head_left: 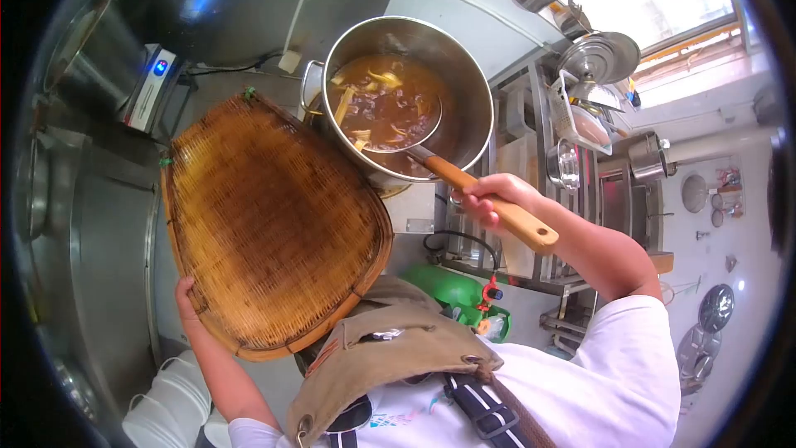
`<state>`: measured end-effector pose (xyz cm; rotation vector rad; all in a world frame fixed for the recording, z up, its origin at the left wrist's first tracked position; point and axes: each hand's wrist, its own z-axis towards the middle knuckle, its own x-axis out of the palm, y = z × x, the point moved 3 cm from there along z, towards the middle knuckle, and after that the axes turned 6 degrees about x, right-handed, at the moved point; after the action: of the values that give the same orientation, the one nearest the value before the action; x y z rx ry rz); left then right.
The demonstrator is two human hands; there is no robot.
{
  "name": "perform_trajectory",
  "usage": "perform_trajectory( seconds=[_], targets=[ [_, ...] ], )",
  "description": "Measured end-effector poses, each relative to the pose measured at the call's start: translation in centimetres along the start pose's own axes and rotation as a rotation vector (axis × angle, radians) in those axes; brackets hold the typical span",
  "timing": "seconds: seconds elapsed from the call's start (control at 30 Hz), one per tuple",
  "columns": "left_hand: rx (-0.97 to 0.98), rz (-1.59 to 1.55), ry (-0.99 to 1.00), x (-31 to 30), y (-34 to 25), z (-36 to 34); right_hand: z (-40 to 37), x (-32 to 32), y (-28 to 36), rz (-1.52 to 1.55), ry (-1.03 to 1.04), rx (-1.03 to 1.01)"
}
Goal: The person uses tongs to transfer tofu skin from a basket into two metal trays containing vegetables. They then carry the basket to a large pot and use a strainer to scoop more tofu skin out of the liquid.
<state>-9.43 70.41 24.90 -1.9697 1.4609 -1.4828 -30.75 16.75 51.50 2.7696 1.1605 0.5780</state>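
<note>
My right hand (pixel 493 199) is closed round the wooden handle of a large round ladle (pixel 448 172). Its metal rim dips into brown broth (pixel 390 112) with pale yellowish pieces, inside a tall steel pot (pixel 477 129). Whether the ladle's bowl is solid or mesh is hidden by the liquid. My left hand (pixel 186 297) grips the lower left edge of a brown woven bamboo basket (pixel 274 224), its fingers mostly behind the rim. Tilted toward me, the basket shows its woven face with nothing on it; its upper right side is close against the pot.
A steel container (pixel 95 58) stands at upper left beside a unit with a blue display (pixel 160 68). A green gas cylinder (pixel 439 286) with a red regulator is below the pot. White buckets (pixel 170 398) stand at lower left. Steel shelving (pixel 531 149) holds bowls and lids on the right.
</note>
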Motion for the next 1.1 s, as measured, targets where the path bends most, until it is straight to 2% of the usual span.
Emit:
perform_trajectory(
  seconds=[0.1, 0.17, 0.3, 0.37, 0.5, 0.53, 0.6, 0.63, 0.7, 0.8, 0.9, 0.97, 1.1],
  targets=[
    [-0.015, -0.020, -0.011, -0.8, 0.3, 0.3, -2.4, -3.9, 0.4, -0.269, -0.026, -0.089],
    [-0.030, -0.050, 0.004, -2.2, 0.8, 0.9, -4.5, -6.0, 2.2, -0.426, -0.082, -0.054],
    [-0.028, -0.047, 0.022, -4.2, 1.1, 1.7, -8.3, -7.7, 7.2, -0.637, -0.352, 0.049],
    [-0.026, -0.029, -0.007, -2.5, 0.5, 1.1, -9.5, -6.7, 9.1, -0.710, -0.472, 0.089],
    [0.019, 0.005, 0.053, -1.2, 0.0, 0.9, -7.5, -3.3, 8.3, -0.588, -0.561, 0.141],
    [0.016, -0.013, 0.058, -1.7, 0.3, 1.1, -6.0, -2.8, 7.0, -0.507, -0.462, 0.147],
    [-0.007, -0.063, 0.027, -1.7, 0.8, 0.8, -3.9, -1.1, 4.5, -0.334, -0.411, 0.182],
    [-0.034, -0.085, -0.001, -0.7, 0.6, 0.3, -2.7, -1.1, 3.5, -0.243, -0.295, 0.211],
    [-0.052, -0.084, -0.017, -0.6, 0.3, 0.3, -1.6, 0.4, 2.4, -0.354, -0.254, 0.126],
    [-0.043, -0.030, 0.014, -1.7, 0.4, 0.8, 2.4, -0.8, 3.6, -0.345, -0.428, 0.055],
    [-0.043, -0.021, 0.025, -0.5, -0.1, 0.6, 3.1, 0.8, 4.9, -0.887, -0.501, -0.017],
    [-0.039, -0.054, -0.001, 1.0, -0.2, -0.3, 2.9, 1.2, 4.2, -0.953, -0.536, -0.104],
    [-0.026, 0.032, 0.067, -3.1, 0.7, 1.1, 0.7, 0.3, 3.5, -1.136, -0.552, -0.155]
  ],
)
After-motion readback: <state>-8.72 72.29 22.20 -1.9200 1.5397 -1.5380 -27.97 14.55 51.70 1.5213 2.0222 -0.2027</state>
